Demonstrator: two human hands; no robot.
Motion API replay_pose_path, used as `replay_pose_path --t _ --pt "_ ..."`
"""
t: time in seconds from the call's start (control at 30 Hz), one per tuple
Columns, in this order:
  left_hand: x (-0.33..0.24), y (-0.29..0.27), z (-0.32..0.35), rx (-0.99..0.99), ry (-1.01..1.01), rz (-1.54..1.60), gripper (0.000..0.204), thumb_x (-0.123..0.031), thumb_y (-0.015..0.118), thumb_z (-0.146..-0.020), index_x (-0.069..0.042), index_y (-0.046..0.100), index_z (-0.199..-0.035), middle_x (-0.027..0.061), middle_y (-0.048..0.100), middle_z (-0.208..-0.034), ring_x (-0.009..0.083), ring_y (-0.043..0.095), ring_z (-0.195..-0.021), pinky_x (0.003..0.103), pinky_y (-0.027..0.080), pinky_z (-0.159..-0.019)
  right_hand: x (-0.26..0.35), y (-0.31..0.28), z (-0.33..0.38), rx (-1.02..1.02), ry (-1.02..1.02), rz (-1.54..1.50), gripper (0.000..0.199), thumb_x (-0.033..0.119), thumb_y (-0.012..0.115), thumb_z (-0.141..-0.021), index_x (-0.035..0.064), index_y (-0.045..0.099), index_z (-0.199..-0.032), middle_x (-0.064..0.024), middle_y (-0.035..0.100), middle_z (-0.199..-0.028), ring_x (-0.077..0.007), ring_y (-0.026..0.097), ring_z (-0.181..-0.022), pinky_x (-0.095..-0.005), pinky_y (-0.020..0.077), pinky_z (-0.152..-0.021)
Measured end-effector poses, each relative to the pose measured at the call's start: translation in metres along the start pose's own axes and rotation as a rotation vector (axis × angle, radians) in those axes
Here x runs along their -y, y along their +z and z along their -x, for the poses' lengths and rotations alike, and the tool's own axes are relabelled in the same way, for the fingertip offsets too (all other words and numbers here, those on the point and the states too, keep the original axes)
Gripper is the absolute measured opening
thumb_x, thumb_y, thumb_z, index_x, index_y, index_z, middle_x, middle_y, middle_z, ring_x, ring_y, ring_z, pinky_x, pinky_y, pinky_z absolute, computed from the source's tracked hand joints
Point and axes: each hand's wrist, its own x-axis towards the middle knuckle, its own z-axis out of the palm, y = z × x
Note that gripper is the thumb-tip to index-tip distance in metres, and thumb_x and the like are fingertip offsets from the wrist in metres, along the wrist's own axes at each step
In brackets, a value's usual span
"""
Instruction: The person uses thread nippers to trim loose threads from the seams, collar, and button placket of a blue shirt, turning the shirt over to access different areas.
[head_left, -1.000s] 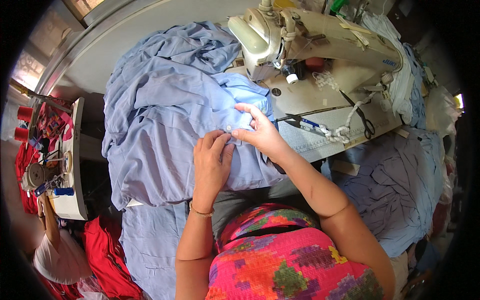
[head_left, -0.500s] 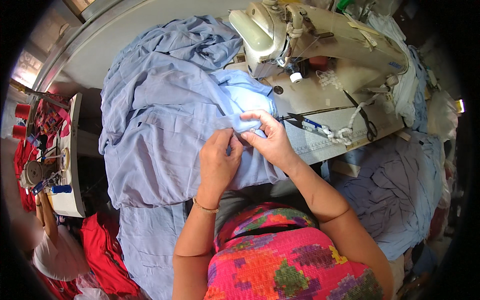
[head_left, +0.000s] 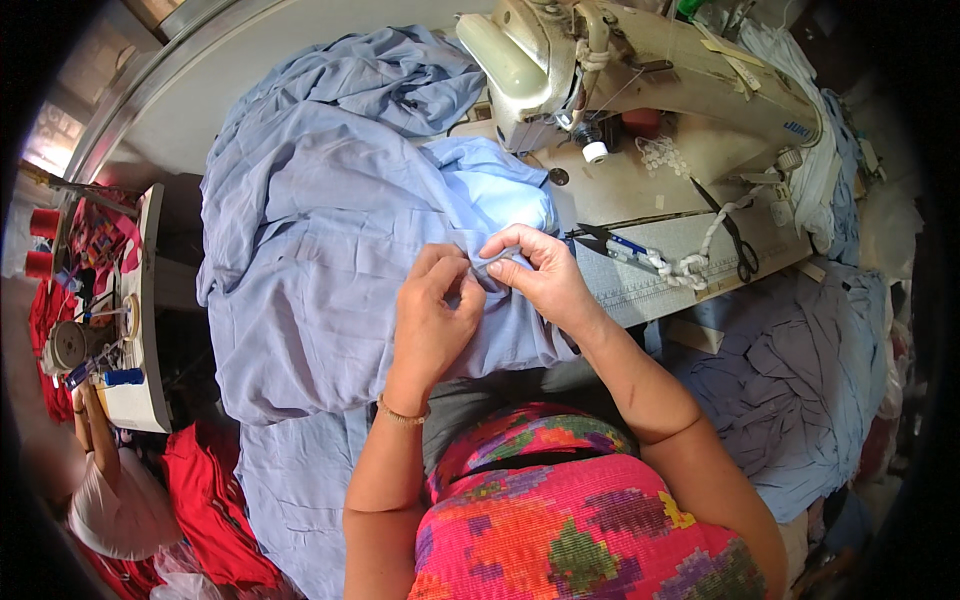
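Light blue fabric [head_left: 310,260] lies in a large rumpled heap over the table and hangs down its front edge. My left hand [head_left: 436,305] is closed in a pinch on this fabric, its fingertips partly hidden by the cloth. Close beside it on the right, my right hand [head_left: 540,275] pinches a folded edge of the same fabric between thumb and forefinger. A brightly lit patch of the cloth lies just beyond my hands, below the sewing machine's [head_left: 680,75] head.
Right of my hands lie thread snips [head_left: 600,240], black scissors [head_left: 738,245] and a knotted white cord [head_left: 690,265]. More blue fabric [head_left: 790,370] is piled at the right. On the left, another person [head_left: 120,500] works at a table [head_left: 150,300] near red cloth [head_left: 215,510].
The fabric edge in my right fingers has been turned, so the small pale piece seen under my thumb no longer shows. My left hand has shifted slightly.
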Motion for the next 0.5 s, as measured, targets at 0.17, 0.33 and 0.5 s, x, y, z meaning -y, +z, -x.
replay_pose_path --t 0.17,0.33,0.5 --pt "0.012 -0.002 0.002 0.007 0.028 0.141 0.004 0.005 0.055 -0.076 0.003 0.055 -0.074 0.0088 0.051 -0.11 0.0096 0.051 -0.079 0.023 0.043 -0.062 -0.001 0.002 -0.002 -0.018 0.07 -0.071 0.014 0.004 0.061 -0.085 0.0027 0.059 -0.098 0.0014 0.058 -0.091 -0.0033 0.051 -0.079 -0.0185 0.0427 -0.071" --pt "0.006 -0.005 0.001 0.043 -0.092 0.562 0.009 0.003 0.055 -0.078 0.002 0.053 -0.07 0.0113 0.049 -0.125 0.0078 0.053 -0.067 0.021 0.044 -0.06 -0.001 0.001 -0.01 0.034 0.204 -0.137 0.013 0.005 0.061 -0.085 0.0041 0.057 -0.097 0.002 0.057 -0.081 -0.003 0.051 -0.072 -0.0181 0.0422 -0.064" --pt "0.016 -0.012 -0.001 0.021 -0.28 1.115 0.009 -0.006 0.056 -0.083 0.003 0.059 -0.085 0.0133 0.059 -0.113 0.0097 0.057 -0.067 0.022 0.049 -0.061 -0.001 0.017 -0.022 0.046 0.091 0.032 0.023 0.017 0.063 -0.086 0.0025 0.053 -0.101 -0.0057 0.059 -0.077 -0.0104 0.057 -0.071 -0.0261 0.0465 -0.065"
